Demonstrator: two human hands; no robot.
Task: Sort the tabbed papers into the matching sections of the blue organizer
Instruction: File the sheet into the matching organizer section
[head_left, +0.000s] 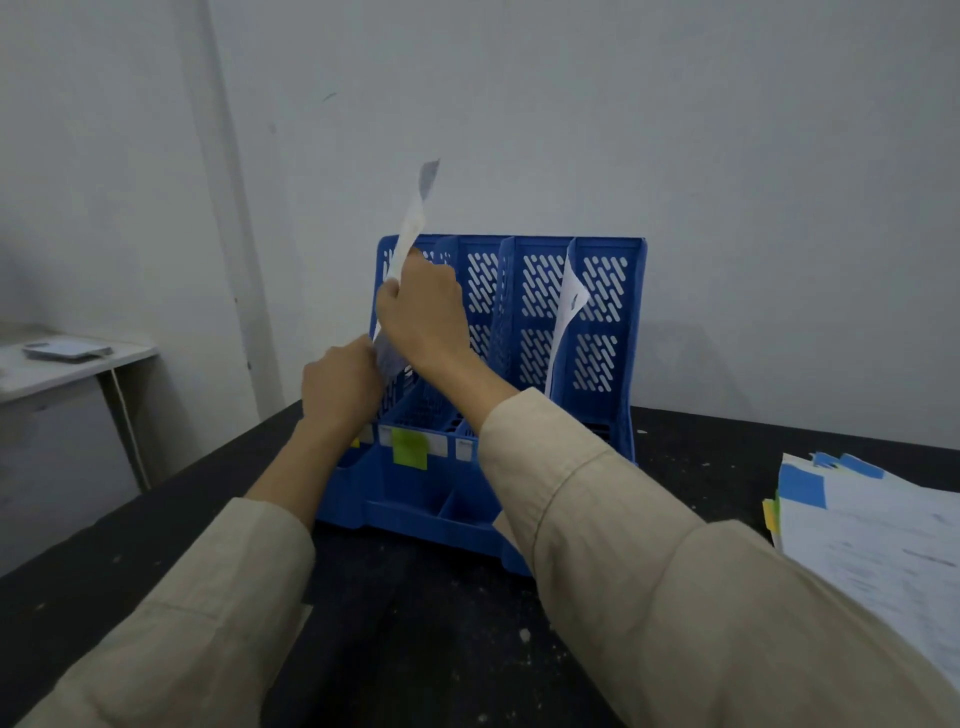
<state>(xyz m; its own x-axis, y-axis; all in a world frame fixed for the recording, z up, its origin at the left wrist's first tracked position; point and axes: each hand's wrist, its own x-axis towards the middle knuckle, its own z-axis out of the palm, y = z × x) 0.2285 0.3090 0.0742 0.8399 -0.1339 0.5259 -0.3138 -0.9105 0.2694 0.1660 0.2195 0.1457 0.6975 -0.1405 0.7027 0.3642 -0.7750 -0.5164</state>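
A dark, speckled worktop (415, 649) carried everything, set against a plain pale wall (675, 130). On it, near the wall, stood the blue perforated plastic organizer (602, 312), upright, with four tall sections side by side and small label strips along its low front edge. A green sticky tab (410, 449) was stuck on the front of the second section from the left; a sliver of a yellow tab (356, 442) showed on the first, mostly hidden behind the left wrist.

At the right edge of the worktop, well apart from the organizer, lay a loose stack of white printed papers (883, 551) with blue, green and yellow tabs poking out along its left and far edges.

Both arms wore beige long sleeves (597, 493) and reached to the leftmost section. The right hand (423, 312) was higher, its fingers curled and pinching a white tabbed sheet (410, 228) that rose, bent and blurred, above the organizer's top edge, a bluish patch at its upper tip. The left hand (340, 384) was lower, its fingers curled on the sheet's bottom part at the mouth of that leftmost section.

A single curled white sheet (569, 306) leaned in the rightmost section.

Far left, a small white side table (62, 374) bore a flat grey object (67, 349), too blurred to identify.
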